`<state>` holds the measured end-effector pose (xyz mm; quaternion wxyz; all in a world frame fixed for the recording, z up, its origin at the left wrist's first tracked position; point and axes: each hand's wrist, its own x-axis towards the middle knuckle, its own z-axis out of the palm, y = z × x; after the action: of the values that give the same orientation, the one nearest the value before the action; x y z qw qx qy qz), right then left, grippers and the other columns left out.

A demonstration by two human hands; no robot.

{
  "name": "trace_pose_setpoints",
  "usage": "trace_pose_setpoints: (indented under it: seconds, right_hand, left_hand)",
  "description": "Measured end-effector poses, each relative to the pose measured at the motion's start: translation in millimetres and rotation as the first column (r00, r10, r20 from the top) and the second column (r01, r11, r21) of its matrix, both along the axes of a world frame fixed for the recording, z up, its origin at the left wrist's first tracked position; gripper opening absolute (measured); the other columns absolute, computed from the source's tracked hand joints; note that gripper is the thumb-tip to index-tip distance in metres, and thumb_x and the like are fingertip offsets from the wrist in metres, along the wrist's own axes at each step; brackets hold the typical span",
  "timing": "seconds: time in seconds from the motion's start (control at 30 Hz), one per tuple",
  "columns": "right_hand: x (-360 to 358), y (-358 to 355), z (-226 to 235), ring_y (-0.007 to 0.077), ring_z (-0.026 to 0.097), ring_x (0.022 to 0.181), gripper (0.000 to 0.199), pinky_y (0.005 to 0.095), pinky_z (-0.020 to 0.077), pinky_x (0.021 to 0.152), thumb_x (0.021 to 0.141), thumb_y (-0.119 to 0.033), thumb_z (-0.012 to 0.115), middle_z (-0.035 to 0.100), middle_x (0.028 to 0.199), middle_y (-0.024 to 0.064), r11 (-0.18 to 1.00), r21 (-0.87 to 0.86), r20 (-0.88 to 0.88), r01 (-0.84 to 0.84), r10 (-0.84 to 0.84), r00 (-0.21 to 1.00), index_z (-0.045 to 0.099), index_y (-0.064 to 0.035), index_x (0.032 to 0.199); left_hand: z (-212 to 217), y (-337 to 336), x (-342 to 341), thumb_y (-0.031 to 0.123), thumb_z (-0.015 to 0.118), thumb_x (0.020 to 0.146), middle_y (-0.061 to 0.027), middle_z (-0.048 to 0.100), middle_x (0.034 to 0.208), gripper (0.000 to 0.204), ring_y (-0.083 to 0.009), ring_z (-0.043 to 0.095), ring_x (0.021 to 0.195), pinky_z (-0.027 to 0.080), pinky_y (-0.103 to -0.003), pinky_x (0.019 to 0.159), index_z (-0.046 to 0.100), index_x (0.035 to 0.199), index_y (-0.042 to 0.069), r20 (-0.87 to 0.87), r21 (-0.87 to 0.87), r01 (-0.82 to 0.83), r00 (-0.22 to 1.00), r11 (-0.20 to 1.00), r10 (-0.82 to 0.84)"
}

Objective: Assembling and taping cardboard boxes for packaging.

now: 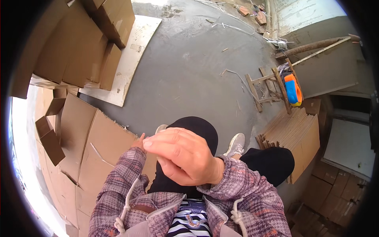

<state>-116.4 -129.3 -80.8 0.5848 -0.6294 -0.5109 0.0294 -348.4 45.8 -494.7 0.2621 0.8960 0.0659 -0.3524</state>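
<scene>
My right hand (183,154) is raised in front of my lap, its back toward me. Its fingers lie side by side, gently curved and pointing left, and the thumb stands below and apart from them. I see nothing held in it, though the palm side is hidden. Beyond its fingertips is my left hand (139,143), largely covered, with only a finger and part of the hand showing. Whether the left one holds anything cannot be made out. Beside my left forearm lies a large flat cardboard sheet (106,134). My knees, in black trousers, are bent beneath the hands.
Cardboard boxes (75,51) are stacked at far left beside a white board (134,55) on the grey floor (181,75). To the right stand a wooden stool frame (279,89), orange and blue tape rolls (292,90), and a stack of flat cardboard (294,136) by my knee.
</scene>
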Motion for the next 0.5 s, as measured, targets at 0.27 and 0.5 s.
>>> trace_pose_setpoints:
  seconds: [0.27,0.5]
  right_hand:
    - [111.9,-187.6,-125.2,0.0303,0.065,0.079,0.031,0.0403,0.0521,0.07,0.084,-0.031,0.058,0.068,0.087,0.0119,-0.188,-0.94,0.254,0.285,0.173,0.952,0.064,-0.0059,0.101]
    - [-22.5,-249.3,-213.2,0.0305,0.057,0.11,0.073,0.0375,0.0421,0.096,0.079,-0.067,0.051,0.061,0.117,0.0155,-0.191,-0.664,-0.745,-0.723,0.093,0.66,0.057,-0.0088,0.123]
  left_hand:
    - [76.7,-61.3,24.2,0.019,0.051,0.084,-0.0168,0.021,0.149,0.052,-0.0355,0.048,0.121,0.044,-0.045,0.097,0.039,0.134,0.012,-0.389,0.324,0.116,0.921,0.939,0.021]
    - [132.7,-88.5,3.8,0.032,0.042,0.09,-0.017,0.043,0.136,0.044,-0.0318,0.045,0.125,0.04,-0.047,0.1,0.046,0.13,0.014,-0.528,0.159,-0.085,0.835,0.984,0.157]
